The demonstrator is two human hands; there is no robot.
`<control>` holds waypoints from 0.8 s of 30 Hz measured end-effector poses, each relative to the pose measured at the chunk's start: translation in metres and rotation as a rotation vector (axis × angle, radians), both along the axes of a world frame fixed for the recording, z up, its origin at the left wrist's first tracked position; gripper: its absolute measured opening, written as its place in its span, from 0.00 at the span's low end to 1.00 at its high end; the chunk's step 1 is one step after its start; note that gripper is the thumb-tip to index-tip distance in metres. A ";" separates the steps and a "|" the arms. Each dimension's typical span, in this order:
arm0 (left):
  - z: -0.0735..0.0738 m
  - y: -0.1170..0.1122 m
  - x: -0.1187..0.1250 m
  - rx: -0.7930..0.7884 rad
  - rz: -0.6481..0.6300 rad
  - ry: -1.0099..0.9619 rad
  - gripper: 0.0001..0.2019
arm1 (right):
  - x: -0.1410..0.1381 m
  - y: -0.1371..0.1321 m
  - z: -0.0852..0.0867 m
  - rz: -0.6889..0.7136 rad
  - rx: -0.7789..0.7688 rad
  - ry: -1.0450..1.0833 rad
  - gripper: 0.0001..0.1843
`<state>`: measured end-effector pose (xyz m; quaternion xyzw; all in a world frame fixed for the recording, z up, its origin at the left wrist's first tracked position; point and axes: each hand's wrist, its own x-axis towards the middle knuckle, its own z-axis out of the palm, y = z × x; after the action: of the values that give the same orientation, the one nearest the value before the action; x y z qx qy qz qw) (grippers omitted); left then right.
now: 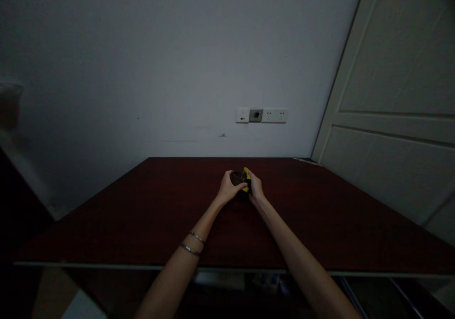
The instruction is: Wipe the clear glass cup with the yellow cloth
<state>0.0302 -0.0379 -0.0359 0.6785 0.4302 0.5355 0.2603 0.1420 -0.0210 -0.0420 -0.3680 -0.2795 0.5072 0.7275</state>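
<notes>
Both my arms reach out over a dark red-brown table (149,214). My left hand (227,188) and my right hand (256,187) meet near the far middle of the table. Between them they grip a small dark and yellow object (243,178), fingers curled around it from both sides. What the object is I cannot make out in the dim light. Two thin metal bangles (194,243) sit on my left forearm.
A pale wall rises behind the table, with a row of power sockets (261,115) on it. A white panelled door (391,120) stands at the right. The table's front edge (106,265) runs near my elbows, with dim items below it.
</notes>
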 end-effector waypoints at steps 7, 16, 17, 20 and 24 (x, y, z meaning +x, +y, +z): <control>0.007 -0.010 0.003 -0.091 -0.120 -0.006 0.41 | 0.005 -0.004 0.010 0.059 -0.026 -0.030 0.11; 0.009 -0.005 0.008 -0.200 -0.332 -0.175 0.35 | 0.033 0.000 0.019 0.159 -0.117 -0.064 0.09; 0.010 -0.004 0.007 -0.209 -0.337 -0.197 0.35 | 0.033 -0.001 0.020 0.172 -0.117 -0.066 0.10; 0.012 -0.004 0.005 -0.220 -0.345 -0.253 0.35 | 0.029 -0.006 0.024 0.241 -0.111 -0.067 0.11; 0.011 -0.004 0.001 -0.152 -0.467 -0.214 0.28 | 0.024 -0.014 0.030 0.294 -0.096 -0.025 0.11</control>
<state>0.0313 -0.0422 -0.0245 0.6774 0.2711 0.4956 0.4711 0.1655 -0.0347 -0.0116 -0.3638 -0.3149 0.6162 0.6236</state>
